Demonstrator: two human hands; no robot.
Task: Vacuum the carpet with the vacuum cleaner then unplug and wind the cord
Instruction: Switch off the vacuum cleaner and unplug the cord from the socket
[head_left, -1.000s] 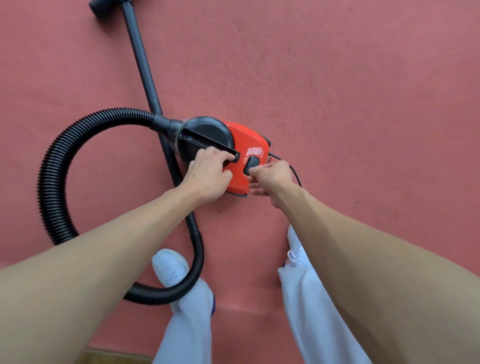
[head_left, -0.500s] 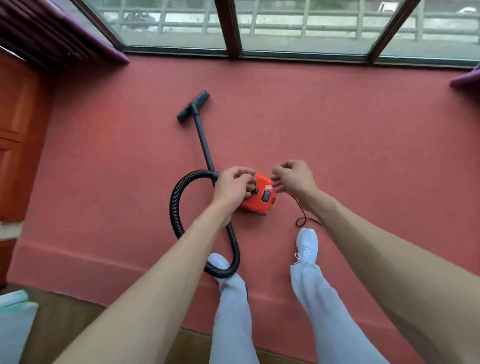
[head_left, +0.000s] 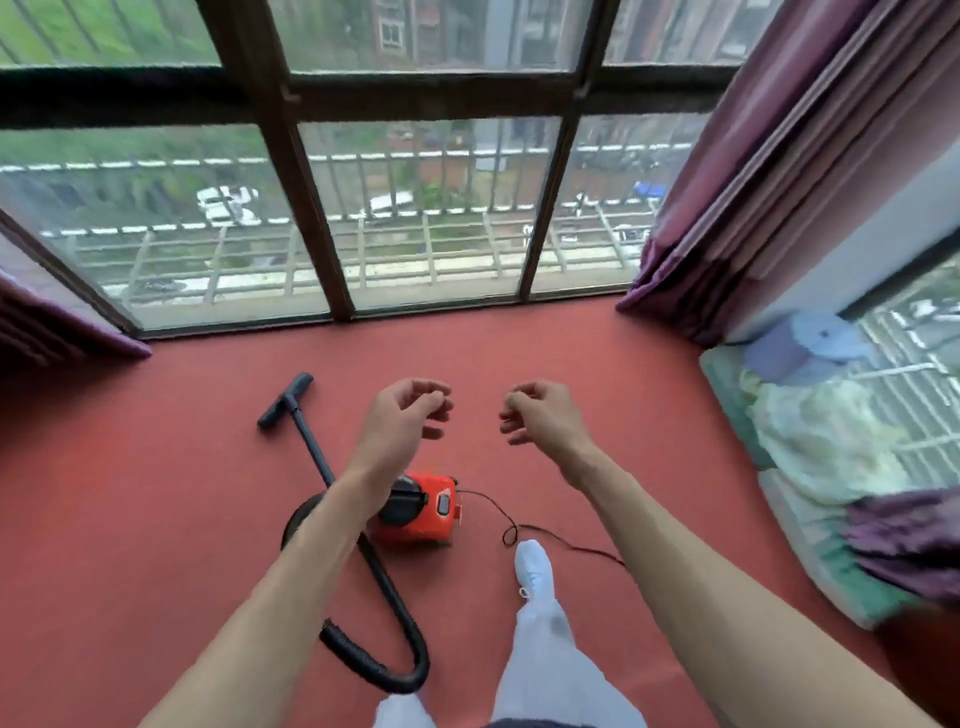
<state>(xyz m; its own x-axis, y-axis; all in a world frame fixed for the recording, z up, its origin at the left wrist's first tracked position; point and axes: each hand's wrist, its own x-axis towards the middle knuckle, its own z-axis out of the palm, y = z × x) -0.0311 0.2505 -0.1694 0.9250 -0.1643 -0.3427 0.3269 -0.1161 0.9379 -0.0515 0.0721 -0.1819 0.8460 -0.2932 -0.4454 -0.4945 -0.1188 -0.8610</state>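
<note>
Below both raised, empty, loosely curled hands, the left hand sits nearer the red vacuum cleaner on the carpet, its black cord trailing rightward under the right hand

Red vacuum cleaner on the red carpet, black hose looped beside it, wand and floor nozzle lying toward the window. Thin black cord trailing right past a white shoe. Left hand and right hand raised above, fingers loosely curled, holding nothing. Purple curtain at right.
</note>
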